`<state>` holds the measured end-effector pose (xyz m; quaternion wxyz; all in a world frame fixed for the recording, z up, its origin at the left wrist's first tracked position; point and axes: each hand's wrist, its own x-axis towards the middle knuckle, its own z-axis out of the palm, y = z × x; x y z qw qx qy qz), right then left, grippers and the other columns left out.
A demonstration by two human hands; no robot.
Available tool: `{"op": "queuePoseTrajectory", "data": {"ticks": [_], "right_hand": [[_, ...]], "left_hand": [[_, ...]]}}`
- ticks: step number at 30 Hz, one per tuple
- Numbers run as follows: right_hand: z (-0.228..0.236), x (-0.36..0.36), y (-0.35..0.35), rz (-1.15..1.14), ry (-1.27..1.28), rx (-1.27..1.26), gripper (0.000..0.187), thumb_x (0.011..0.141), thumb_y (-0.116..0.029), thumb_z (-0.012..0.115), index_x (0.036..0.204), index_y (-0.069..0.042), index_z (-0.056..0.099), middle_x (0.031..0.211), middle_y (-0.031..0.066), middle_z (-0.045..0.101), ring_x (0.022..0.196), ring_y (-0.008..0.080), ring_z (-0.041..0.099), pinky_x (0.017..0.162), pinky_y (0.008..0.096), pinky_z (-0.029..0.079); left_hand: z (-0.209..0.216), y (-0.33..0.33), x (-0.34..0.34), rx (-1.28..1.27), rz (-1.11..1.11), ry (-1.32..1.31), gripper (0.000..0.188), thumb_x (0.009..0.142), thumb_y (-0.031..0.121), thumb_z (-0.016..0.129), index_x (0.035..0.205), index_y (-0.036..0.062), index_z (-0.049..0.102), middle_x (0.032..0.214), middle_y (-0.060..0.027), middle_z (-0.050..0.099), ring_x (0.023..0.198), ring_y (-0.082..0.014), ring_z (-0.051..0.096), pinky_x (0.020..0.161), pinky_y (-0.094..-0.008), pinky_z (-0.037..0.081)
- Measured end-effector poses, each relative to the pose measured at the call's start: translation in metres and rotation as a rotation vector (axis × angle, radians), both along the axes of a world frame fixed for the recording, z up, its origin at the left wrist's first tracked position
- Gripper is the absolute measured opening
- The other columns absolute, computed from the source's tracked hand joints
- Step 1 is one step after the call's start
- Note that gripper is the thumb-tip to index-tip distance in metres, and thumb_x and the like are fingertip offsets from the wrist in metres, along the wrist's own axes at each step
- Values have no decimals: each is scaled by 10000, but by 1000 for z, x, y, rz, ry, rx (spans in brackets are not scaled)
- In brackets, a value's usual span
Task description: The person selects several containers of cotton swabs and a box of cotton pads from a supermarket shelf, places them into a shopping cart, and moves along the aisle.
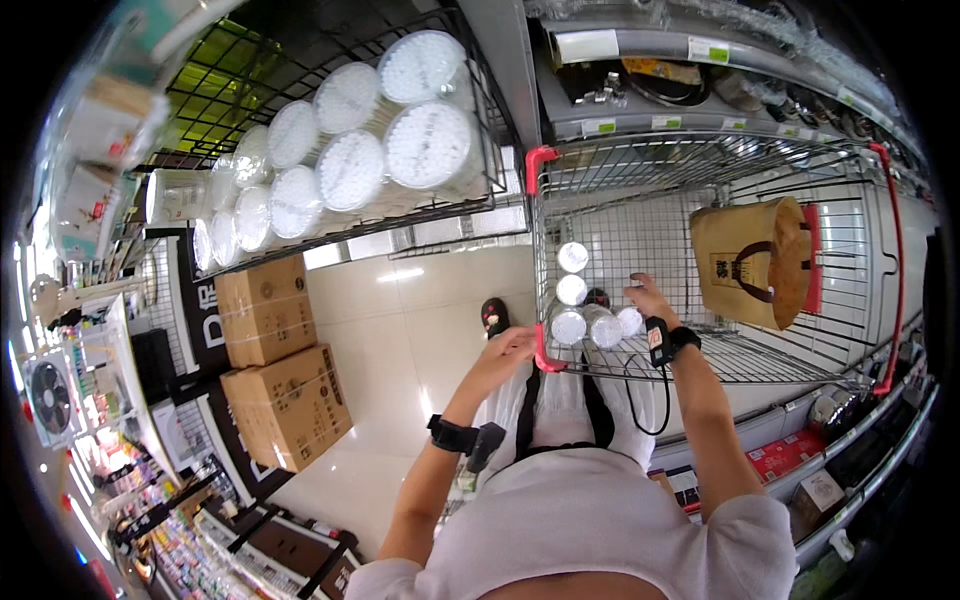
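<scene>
Inside the wire shopping cart [640,215], several clear round tubs of cotton swabs [569,326] stand grouped at the end by its red corner caps. My right hand [648,298] reaches over the cart's side beside these tubs, fingers apart and holding nothing I can see. Next to the near red corner cap [543,350] is my left hand [510,346], its fingers stretched out toward the cap; whether they touch it is hard to tell. Black bands with small devices sit on both wrists.
A brown paper bag [752,262] with dark handles lies in the cart. Up left, a black wire basket [370,225] holds rows of swab tubs. Two cardboard boxes [285,405] are stacked on the left. Store shelves [640,125] line the far and right sides.
</scene>
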<state>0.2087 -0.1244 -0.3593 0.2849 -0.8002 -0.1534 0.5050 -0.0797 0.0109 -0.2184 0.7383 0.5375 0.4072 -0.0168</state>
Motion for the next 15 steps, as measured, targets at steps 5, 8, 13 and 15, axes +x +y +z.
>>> {"op": "queuePoseTrajectory", "data": {"ticks": [5, 8, 13, 15], "right_hand": [[59, -14, 26, -86, -183, 434, 316, 753, -76, 547, 1061, -14, 520, 815, 88, 593, 730, 137, 560, 651, 257, 451], [116, -34, 66, -38, -256, 614, 276, 770, -20, 507, 1045, -6, 529, 851, 88, 598, 748, 130, 560, 673, 245, 446], [228, -103, 136, -96, -331, 876, 222, 799, -3, 488, 1015, 15, 536, 876, 91, 605, 784, 125, 563, 697, 232, 442], [260, -132, 153, -52, -430, 941, 176, 807, -12, 493, 968, 23, 555, 863, 79, 610, 793, 122, 567, 703, 232, 442]], "left_hand": [[29, 62, -36, 99, 19, -67, 312, 855, 173, 530, 1099, -19, 500, 968, -96, 579, 873, -141, 553, 771, -258, 449], [64, 97, -51, 303, 127, -173, 294, 836, 179, 543, 1064, -7, 528, 947, -91, 595, 841, -135, 560, 743, -260, 443], [143, 146, -100, 759, 339, -173, 218, 819, 149, 555, 981, 3, 570, 875, -54, 618, 780, -116, 574, 684, -247, 437], [170, 169, -120, 1021, 418, -192, 195, 785, 76, 557, 965, 2, 571, 911, -85, 608, 835, -183, 575, 740, -280, 434]]}}
